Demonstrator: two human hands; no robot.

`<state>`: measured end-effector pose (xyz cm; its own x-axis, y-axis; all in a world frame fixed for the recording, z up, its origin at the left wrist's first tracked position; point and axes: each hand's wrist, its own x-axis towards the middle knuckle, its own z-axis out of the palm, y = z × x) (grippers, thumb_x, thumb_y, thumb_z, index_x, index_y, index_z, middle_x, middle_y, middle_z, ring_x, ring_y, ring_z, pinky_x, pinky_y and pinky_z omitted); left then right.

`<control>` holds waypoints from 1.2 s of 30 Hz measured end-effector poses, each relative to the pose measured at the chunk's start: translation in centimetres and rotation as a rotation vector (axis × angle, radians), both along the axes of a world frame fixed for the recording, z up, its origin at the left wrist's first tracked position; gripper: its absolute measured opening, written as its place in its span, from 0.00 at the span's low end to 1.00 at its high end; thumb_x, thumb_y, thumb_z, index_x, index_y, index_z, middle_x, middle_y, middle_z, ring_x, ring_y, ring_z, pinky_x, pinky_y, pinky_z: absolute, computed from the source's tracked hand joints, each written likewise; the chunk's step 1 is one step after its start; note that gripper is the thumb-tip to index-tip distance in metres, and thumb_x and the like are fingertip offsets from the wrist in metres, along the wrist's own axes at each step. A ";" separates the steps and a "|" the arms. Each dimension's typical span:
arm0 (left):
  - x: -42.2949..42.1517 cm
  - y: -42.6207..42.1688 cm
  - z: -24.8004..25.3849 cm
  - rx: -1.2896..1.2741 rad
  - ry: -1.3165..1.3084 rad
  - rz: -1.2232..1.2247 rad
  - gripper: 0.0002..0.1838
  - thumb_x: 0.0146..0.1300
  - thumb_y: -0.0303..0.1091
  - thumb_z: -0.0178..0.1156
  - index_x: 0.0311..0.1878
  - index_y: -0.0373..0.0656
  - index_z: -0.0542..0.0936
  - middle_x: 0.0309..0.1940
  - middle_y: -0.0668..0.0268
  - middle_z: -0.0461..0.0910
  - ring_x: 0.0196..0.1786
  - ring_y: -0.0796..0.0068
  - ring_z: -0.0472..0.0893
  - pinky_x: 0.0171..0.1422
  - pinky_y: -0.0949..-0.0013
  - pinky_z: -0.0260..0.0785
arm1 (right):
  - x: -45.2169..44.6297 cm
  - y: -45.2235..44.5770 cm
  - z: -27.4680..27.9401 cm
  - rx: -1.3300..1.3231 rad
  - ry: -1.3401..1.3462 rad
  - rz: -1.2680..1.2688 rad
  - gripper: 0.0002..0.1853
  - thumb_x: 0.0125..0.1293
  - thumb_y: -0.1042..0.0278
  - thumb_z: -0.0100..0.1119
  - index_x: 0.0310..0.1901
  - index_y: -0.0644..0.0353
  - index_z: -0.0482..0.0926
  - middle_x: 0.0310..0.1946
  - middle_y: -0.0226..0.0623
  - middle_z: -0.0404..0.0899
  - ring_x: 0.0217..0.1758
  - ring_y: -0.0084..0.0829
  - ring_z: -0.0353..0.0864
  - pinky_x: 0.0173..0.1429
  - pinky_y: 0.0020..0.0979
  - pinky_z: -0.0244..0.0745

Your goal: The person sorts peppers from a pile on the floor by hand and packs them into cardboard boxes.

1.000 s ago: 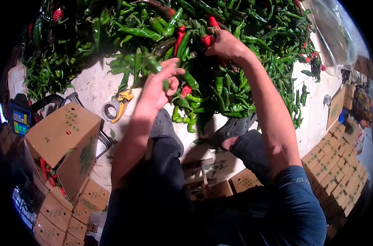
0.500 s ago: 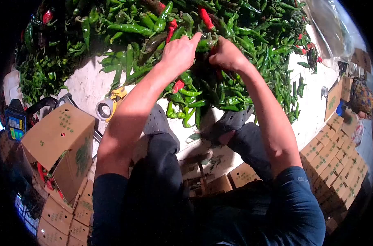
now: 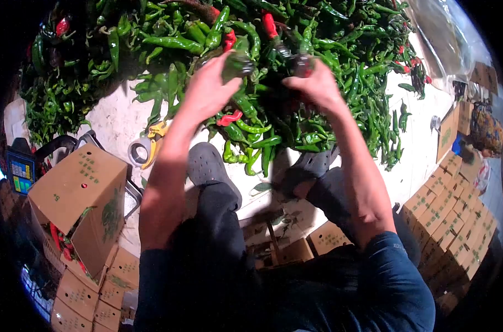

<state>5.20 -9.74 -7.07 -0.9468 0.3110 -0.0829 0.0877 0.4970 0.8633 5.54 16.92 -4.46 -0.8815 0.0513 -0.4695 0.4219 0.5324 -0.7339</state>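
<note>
A spread pile of green chili peppers point(image 3: 367, 83), mixed with a few red ones, lies under and around both hands. My left hand point(image 3: 210, 88) is closed on a dark green pepper point(image 3: 237, 65), blurred by motion, with the thumb below it. To its right my right hand point(image 3: 318, 86) is closed around a dark reddish pepper point(image 3: 303, 65), also smeared. A red pepper point(image 3: 270, 25) lies just beyond, between the hands. Nearer my body, a small red pepper point(image 3: 229, 118) rests among green ones.
A tape dispenser point(image 3: 143, 149) lies on the white sheet point(image 3: 116, 108). On the left stands a cardboard box point(image 3: 77, 182) with red peppers showing inside, near a device with a keypad point(image 3: 22, 171). Stacked cartons point(image 3: 448, 210) stand at right. My dark clogs point(image 3: 210, 169) rest at the pile's near edge.
My hands have moved apart: the left has shifted left with the green pepper, and the right has moved slightly right and down. The small red pepper near me has shifted left and lies differently.
</note>
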 end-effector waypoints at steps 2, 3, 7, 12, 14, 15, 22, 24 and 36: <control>1.9 -2.9 2.7 0.036 -0.257 0.092 0.25 0.58 0.33 0.61 0.60 0.40 0.77 0.46 0.57 0.83 0.50 0.62 0.83 0.59 0.63 0.73 | 0.7 2.5 2.3 -0.234 -0.054 -0.129 0.38 0.46 0.59 0.78 0.58 0.68 0.74 0.38 0.34 0.79 0.36 0.27 0.80 0.41 0.29 0.79; 2.9 -3.3 4.0 -0.015 -0.329 0.104 0.29 0.58 0.28 0.63 0.65 0.36 0.75 0.48 0.61 0.84 0.52 0.72 0.82 0.63 0.70 0.70 | 1.0 4.4 2.1 -0.319 -0.031 -0.141 0.39 0.44 0.60 0.78 0.59 0.65 0.74 0.38 0.34 0.80 0.36 0.27 0.80 0.44 0.29 0.78; 8.9 -2.1 -0.2 -0.258 -0.192 0.011 0.32 0.55 0.27 0.64 0.65 0.39 0.69 0.50 0.53 0.80 0.52 0.58 0.82 0.58 0.62 0.74 | 2.1 8.4 2.1 -0.738 -0.073 -0.263 0.32 0.49 0.62 0.75 0.55 0.66 0.76 0.42 0.36 0.81 0.41 0.29 0.82 0.50 0.32 0.78; 9.4 0.3 -2.3 -0.610 -0.051 -0.156 0.42 0.51 0.30 0.71 0.71 0.46 0.65 0.46 0.53 0.81 0.50 0.52 0.82 0.54 0.56 0.75 | 3.4 6.4 2.5 -0.752 -0.131 -0.319 0.29 0.50 0.61 0.75 0.52 0.63 0.74 0.35 0.33 0.78 0.36 0.29 0.80 0.45 0.32 0.79; 9.6 -0.2 -3.0 -0.618 -0.011 -0.122 0.43 0.51 0.32 0.73 0.72 0.47 0.66 0.40 0.54 0.82 0.46 0.53 0.83 0.52 0.56 0.76 | 4.1 4.8 3.9 -0.679 -0.139 -0.309 0.26 0.51 0.61 0.74 0.49 0.62 0.75 0.35 0.31 0.77 0.35 0.27 0.78 0.42 0.30 0.77; 9.2 -0.6 -2.2 -0.595 -0.096 -0.087 0.43 0.51 0.32 0.73 0.72 0.47 0.67 0.40 0.54 0.82 0.46 0.53 0.83 0.52 0.55 0.76 | 4.2 4.9 3.9 -0.712 -0.118 -0.300 0.25 0.52 0.61 0.74 0.49 0.62 0.75 0.35 0.31 0.77 0.35 0.26 0.78 0.42 0.30 0.77; 11.4 -9.4 2.1 1.160 -0.704 0.316 0.40 0.51 0.22 0.68 0.71 0.40 0.66 0.55 0.52 0.80 0.49 0.56 0.84 0.58 0.56 0.77 | 7.5 9.7 4.4 -1.219 -0.127 -0.360 0.35 0.63 0.56 0.64 0.68 0.64 0.70 0.52 0.39 0.80 0.41 0.36 0.80 0.46 0.39 0.79; 13.5 -10.7 3.0 1.409 -0.682 0.296 0.39 0.50 0.28 0.69 0.68 0.40 0.68 0.53 0.54 0.81 0.47 0.55 0.84 0.56 0.53 0.77 | 8.3 8.3 5.4 -1.342 -0.106 -0.304 0.36 0.65 0.55 0.63 0.70 0.64 0.67 0.53 0.40 0.80 0.42 0.37 0.80 0.46 0.42 0.79; 22.2 -15.3 18.1 1.782 -0.323 0.462 0.31 0.58 0.37 0.67 0.66 0.43 0.73 0.50 0.61 0.84 0.43 0.68 0.83 0.55 0.62 0.74 | 8.7 -8.1 18.3 -0.709 -0.149 0.102 0.31 0.52 0.57 0.74 0.55 0.63 0.73 0.37 0.31 0.78 0.36 0.27 0.78 0.43 0.32 0.77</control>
